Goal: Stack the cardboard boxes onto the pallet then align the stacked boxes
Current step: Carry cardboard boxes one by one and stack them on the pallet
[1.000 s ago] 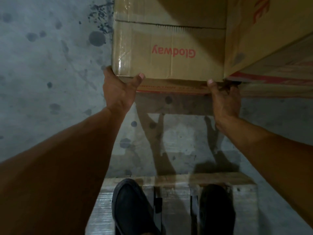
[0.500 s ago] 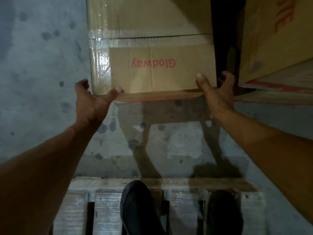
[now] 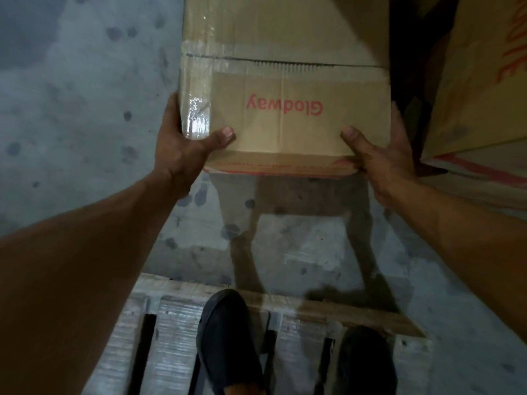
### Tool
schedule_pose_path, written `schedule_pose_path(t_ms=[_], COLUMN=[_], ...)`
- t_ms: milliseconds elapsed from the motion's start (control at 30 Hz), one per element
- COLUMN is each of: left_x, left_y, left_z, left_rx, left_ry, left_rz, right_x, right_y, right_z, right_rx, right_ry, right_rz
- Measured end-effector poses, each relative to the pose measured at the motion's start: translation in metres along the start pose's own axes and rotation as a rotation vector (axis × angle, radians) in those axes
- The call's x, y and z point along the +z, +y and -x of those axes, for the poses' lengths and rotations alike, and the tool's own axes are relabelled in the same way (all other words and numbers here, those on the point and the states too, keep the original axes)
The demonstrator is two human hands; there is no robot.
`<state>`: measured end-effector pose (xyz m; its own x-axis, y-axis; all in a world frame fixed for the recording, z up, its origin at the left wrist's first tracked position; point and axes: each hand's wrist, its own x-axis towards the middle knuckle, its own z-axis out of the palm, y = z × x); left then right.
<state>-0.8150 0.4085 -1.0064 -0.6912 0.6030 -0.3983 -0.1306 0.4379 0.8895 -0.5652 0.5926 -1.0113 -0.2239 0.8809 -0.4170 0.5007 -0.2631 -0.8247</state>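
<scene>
On spotted concrete floor (image 3: 71, 138), wooden pallet (image 3: 176, 337).

Looks like a warehouse or stockroom: bare concrete floor (image 3: 71, 115), stained and spotted; wooden pallet (image 3: 176, 326) under my shoes (image 3: 228, 343); taped cardboard box (image 3: 285, 81) with red brand print in front of me; more printed boxes (image 3: 482, 89) stacked just to my right. Dim lighting.

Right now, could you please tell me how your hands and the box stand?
Both on: left hand and right hand grip the box at its lower corners. Box not yet on the pallet underfoot. Close on the right, a second box.
</scene>
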Motion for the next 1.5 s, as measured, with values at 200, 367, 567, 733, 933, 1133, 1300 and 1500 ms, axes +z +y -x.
schedule_pose_path(t_ms=[200, 367, 567, 733, 933, 1133, 1300, 1500], left_x=[-0.028, -0.056, -0.092, -0.123, -0.152, -0.165, -0.172, -0.170], left_y=[0.022, 0.051, 0.074, 0.060, 0.008, -0.048, -0.093, -0.119], left_z=[0.066, 0.139, 0.234, 0.313, 0.419, 0.502, 0.544, 0.549], left_rx=[-0.045, -0.048, -0.073, -0.120, -0.209, -0.294, -0.359, -0.447], left_ry=[0.138, 0.323, 0.578, 0.772, 0.951, 1.108, 1.178, 1.179], left_rz=[0.042, 0.117, 0.204, 0.267, 0.289, 0.293, 0.350, 0.350], right_x=[-0.007, -0.005, 0.014, 0.048, 0.082, 0.109, 0.137, 0.161], right_y=[-0.041, -0.096, -0.163, -0.180, -0.152, -0.107, -0.081, -0.076], right_z=[0.024, 0.054, 0.113, 0.174, 0.263, 0.335, 0.381, 0.399], right_rx=[-0.080, -0.169, -0.287, -0.395, -0.462, -0.446, -0.464, -0.424], right_ry=[-0.148, -0.322, -0.551, -0.713, -0.896, -1.067, -1.189, -1.250], right_rz=[0.093, 0.148, 0.182, 0.198, 0.233, 0.251, 0.271, 0.282])
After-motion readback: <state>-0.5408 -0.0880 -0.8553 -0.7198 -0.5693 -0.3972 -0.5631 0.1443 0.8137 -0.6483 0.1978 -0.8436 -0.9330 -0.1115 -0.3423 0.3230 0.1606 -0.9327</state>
